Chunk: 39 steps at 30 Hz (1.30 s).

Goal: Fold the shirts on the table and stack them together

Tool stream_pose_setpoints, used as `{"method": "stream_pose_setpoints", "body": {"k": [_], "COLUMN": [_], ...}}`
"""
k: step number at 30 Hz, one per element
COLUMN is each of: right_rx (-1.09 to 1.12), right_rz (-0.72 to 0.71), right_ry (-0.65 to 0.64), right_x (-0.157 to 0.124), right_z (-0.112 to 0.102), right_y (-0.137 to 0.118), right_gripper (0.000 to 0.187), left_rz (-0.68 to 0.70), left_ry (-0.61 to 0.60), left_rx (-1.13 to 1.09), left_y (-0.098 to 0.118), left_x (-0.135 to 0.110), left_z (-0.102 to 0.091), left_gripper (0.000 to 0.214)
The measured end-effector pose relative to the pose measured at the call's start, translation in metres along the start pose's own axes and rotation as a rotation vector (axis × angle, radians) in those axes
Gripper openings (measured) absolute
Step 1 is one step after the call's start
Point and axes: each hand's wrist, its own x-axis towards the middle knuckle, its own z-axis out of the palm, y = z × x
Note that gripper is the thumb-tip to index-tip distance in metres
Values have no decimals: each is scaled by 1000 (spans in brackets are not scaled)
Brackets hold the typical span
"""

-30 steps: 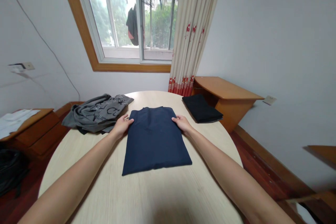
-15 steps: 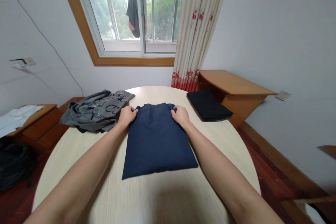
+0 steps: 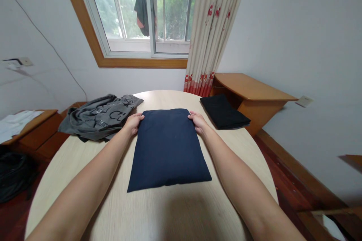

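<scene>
A navy-blue garment (image 3: 169,150), folded into a flat, smooth rectangle, lies in the middle of the round table (image 3: 135,214). At its far left corner my left hand (image 3: 134,123) is closed, fingers pinching the edge. My right hand (image 3: 198,121) grips the opposite far corner the same way, thumb and fingers at the cloth. The far edge between them runs nearly straight. Just left of my left hand lies a crumpled grey printed shirt (image 3: 98,116). To the right of my right hand, a black folded cloth (image 3: 224,112) rests by the table's edge.
Beyond the table's right side stands a wooden desk (image 3: 251,86) beside a long curtain (image 3: 216,26). A wooden cabinet (image 3: 36,128) with papers and a dark bag (image 3: 14,177) are on the left. A window (image 3: 141,15) is in the wall ahead.
The garment's far edge, bunched and wavy before, is now flat and straight, with its creases gone. My hands have moved slightly apart at its corners. The view has shifted a little.
</scene>
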Motion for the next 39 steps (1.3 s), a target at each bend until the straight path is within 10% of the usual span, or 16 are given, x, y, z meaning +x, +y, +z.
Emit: {"method": "stream_pose_setpoints", "body": {"k": [4, 12, 16, 21, 30, 39], "right_rx": [-40, -897, -1303, -1431, -1440, -1410], "right_rz": [-1, -422, -731, -590, -430, -405], "right_ry": [52, 188, -125, -420, -240, -125], "right_x": [2, -17, -37, -38, -23, -63], "right_z": [4, 6, 24, 31, 7, -13], "right_y": [1, -8, -10, 4, 15, 22], "right_gripper": [50, 60, 55, 67, 70, 64], "left_rz": [61, 435, 878, 752, 600, 613], "left_ry": [30, 90, -156, -343, -247, -223], "left_rx": [56, 517, 1158, 1417, 1417, 1383], "left_y": [-5, 1, -6, -25, -29, -45], "left_x": [7, -3, -24, -31, -30, -79], "left_z": [-3, -12, 2, 16, 0, -43], "left_gripper": [39, 44, 52, 69, 83, 70]}}
